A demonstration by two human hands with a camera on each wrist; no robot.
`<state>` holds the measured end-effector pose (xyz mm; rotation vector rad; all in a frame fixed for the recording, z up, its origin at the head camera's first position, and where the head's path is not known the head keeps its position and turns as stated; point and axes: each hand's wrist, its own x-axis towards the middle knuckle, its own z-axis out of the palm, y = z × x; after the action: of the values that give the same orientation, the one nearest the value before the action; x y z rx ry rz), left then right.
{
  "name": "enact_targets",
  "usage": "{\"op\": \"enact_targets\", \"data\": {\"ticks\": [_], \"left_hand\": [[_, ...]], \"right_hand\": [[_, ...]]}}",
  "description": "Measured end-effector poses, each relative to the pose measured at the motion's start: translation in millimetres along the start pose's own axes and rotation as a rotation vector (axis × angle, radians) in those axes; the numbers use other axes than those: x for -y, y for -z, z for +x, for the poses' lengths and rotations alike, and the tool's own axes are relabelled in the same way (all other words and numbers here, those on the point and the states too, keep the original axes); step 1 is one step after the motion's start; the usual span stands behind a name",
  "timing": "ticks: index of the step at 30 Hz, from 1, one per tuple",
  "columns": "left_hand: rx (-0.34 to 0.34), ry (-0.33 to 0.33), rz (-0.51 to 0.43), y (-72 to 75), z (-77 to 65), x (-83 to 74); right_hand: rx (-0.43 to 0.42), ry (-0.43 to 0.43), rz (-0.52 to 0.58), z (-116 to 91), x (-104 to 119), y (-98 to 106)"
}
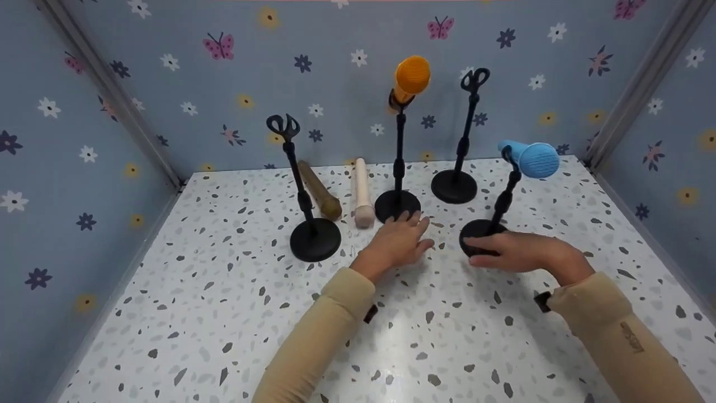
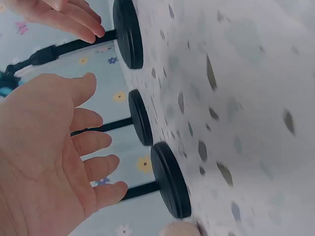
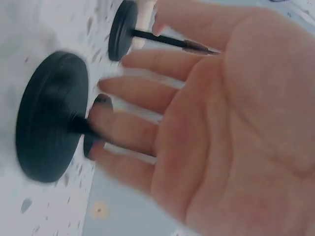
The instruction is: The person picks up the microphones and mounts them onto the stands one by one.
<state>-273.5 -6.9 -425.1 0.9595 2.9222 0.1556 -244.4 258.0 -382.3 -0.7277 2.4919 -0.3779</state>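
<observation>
My left hand [image 1: 394,243] is just in front of the round black base of a microphone stand [image 1: 399,148] that carries an orange microphone [image 1: 413,74]. Its fingers are spread and hold nothing; whether they touch the base is unclear. In the left wrist view its palm [image 2: 44,147] shows with loosely bent fingers. My right hand [image 1: 517,252] is at the base of another stand [image 1: 502,202], tilted, with a blue microphone [image 1: 538,161] in its clip. The right wrist view shows relaxed fingers [image 3: 128,125] beside that stand's pole, gripping nothing; contact is unclear.
Two more black stands, one at left [image 1: 315,240] and one at back right [image 1: 454,186], have bare clips. A brown microphone [image 1: 320,190] and a cream microphone [image 1: 362,193] lie behind the left stand. Flower-patterned panels [image 1: 358,33] enclose the speckled tabletop [image 1: 224,313] at the back and sides.
</observation>
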Motion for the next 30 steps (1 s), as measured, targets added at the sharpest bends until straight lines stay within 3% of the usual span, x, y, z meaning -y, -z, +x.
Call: {"op": "enact_targets", "data": {"ticks": [6, 13, 17, 21, 25, 30], "left_hand": [[-0.114, -0.019, -0.043, 7.1, -34.9, 31.1], [-0.173, 0.033, -0.102, 10.9, -104.2, 87.0], [-0.179, 0.025, -0.028, 8.7, -146.3, 116.9], [-0.215, 0.055, 0.025, 4.4, -177.5, 141.1], [-0.19, 0.167, -0.037, -5.4, -183.0, 155.6], [-0.106, 0.307, -0.227, -13.7, -160.3, 160.0]], "right_hand": [[-0.144, 0.225, -0.066, 21.7, 15.3, 2.2], [-0.271, 0.351, -0.095, 49.7, 26.9, 7.8], [-0.274, 0.415, -0.103, 61.2, 33.8, 7.6], [-0.185, 0.384, -0.094, 71.6, 45.8, 4.9], [-0.194, 0.385, -0.127, 87.3, 58.9, 3.2], [-0.279, 0.37, -0.195, 111.9, 72.1, 8.4]]}}
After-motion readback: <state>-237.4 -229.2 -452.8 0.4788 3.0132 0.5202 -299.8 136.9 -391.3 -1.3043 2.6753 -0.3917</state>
